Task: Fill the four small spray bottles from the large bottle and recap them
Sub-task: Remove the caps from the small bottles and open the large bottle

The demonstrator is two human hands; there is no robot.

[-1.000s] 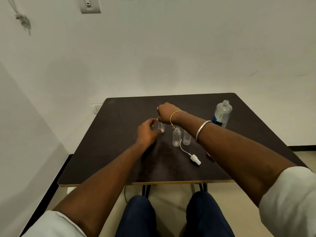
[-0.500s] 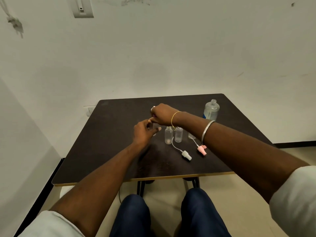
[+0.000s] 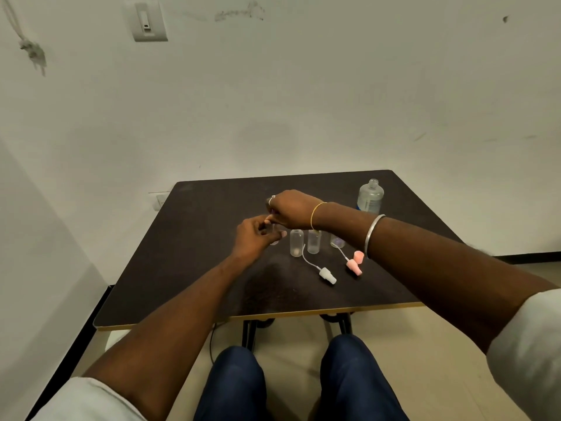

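Observation:
My left hand (image 3: 254,238) holds the leftmost small clear spray bottle (image 3: 275,238) upright on the dark table (image 3: 194,268). My right hand (image 3: 292,208) is curled over its top, pinching the cap there; the cap is mostly hidden by my fingers. Three more small bottles stand uncapped in a row to the right: one (image 3: 296,244), another (image 3: 313,242) and a third (image 3: 337,240) partly behind my right wrist. A white spray cap (image 3: 328,275) with its tube and a pink spray cap (image 3: 354,262) lie in front of them. The large bottle (image 3: 369,197) stands uncapped at the back right.
The table's front edge (image 3: 273,316) is just beyond my knees. White walls enclose the table behind and to the left, with a wall switch (image 3: 148,21) high up. Tiled floor shows at the right.
The view has drifted, bringing the pink cap out from behind my right arm. Both hands have stayed together on the leftmost small bottle, the right hand working at its top.

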